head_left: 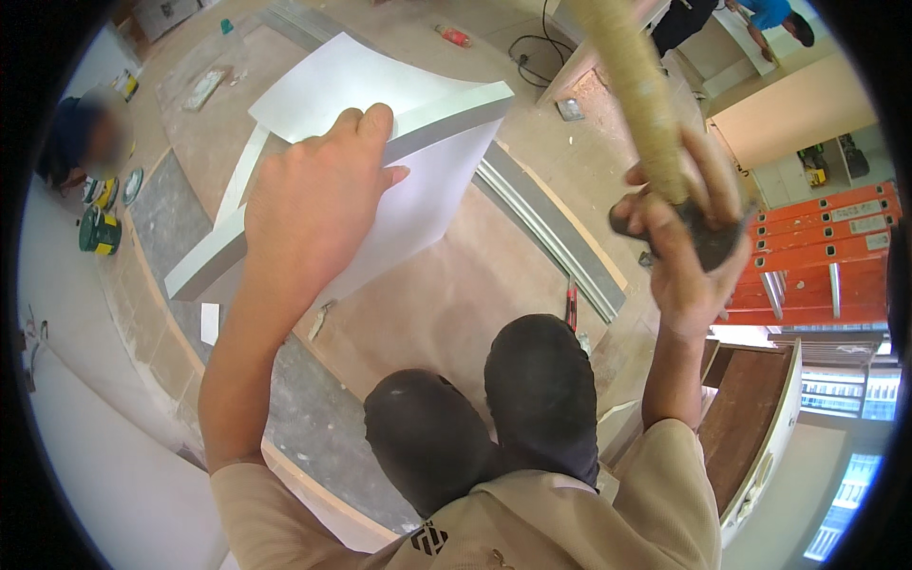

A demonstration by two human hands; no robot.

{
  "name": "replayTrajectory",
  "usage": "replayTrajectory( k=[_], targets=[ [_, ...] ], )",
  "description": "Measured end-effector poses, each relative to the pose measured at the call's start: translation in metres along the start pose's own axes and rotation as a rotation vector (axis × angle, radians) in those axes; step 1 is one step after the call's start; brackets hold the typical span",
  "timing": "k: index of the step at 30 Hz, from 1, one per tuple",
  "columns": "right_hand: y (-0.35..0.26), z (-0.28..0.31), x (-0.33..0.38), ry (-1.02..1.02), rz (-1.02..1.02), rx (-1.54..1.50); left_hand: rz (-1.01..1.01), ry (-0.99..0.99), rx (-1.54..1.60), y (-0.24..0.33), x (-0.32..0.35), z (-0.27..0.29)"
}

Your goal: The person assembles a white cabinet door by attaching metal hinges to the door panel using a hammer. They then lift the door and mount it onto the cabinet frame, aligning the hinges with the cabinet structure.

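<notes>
My left hand (318, 190) is closed over the edge of a long, narrow white board with a grey side (451, 119). The board is tilted, its far end raised to the right. White sheet-like faces (351, 81) spread from it on the far side and below; how they join is partly hidden by my hand. My right hand (689, 256) is wrapped round the dark end of a thick, tan, stick-like tool (632, 90), which rises past the top of the view. It is blurred, and I cannot make out its kind. The two hands are well apart.
My dark-clad knees (541, 389) are below the board. Metal channels (546, 233) and a red-handled tool (571, 304) lie on the floor. An orange ladder (817, 252) and open drawer box (755, 408) stand right. Two people are farther off, beside a green bucket (100, 231) and at upper right.
</notes>
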State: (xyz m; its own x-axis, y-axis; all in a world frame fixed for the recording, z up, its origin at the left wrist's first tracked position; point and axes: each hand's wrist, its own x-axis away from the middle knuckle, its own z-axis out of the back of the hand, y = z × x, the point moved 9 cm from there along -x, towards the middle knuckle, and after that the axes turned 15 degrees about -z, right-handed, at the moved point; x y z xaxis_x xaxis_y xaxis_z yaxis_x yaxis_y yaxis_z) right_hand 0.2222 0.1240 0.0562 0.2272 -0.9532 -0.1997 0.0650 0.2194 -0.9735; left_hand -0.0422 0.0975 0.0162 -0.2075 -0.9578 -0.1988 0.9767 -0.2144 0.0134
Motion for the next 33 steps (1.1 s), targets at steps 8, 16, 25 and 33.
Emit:
replayTrajectory(
  k=[8,16,25,33],
  targets=[
    [0.041,0.000,0.006,-0.121,-0.283,0.190,-0.013,0.017,-0.026,-0.001,-0.005,-0.001],
    [0.021,-0.001,0.014,-0.021,-0.183,0.123,-0.019,0.035,-0.021,0.004,0.001,0.000],
    [0.052,0.002,0.014,-0.139,-0.306,0.180,-0.049,0.013,-0.028,0.006,0.006,0.002],
    [0.060,0.005,0.023,-0.150,-0.236,0.201,0.110,0.283,0.505,-0.097,0.162,0.019]
  ],
)
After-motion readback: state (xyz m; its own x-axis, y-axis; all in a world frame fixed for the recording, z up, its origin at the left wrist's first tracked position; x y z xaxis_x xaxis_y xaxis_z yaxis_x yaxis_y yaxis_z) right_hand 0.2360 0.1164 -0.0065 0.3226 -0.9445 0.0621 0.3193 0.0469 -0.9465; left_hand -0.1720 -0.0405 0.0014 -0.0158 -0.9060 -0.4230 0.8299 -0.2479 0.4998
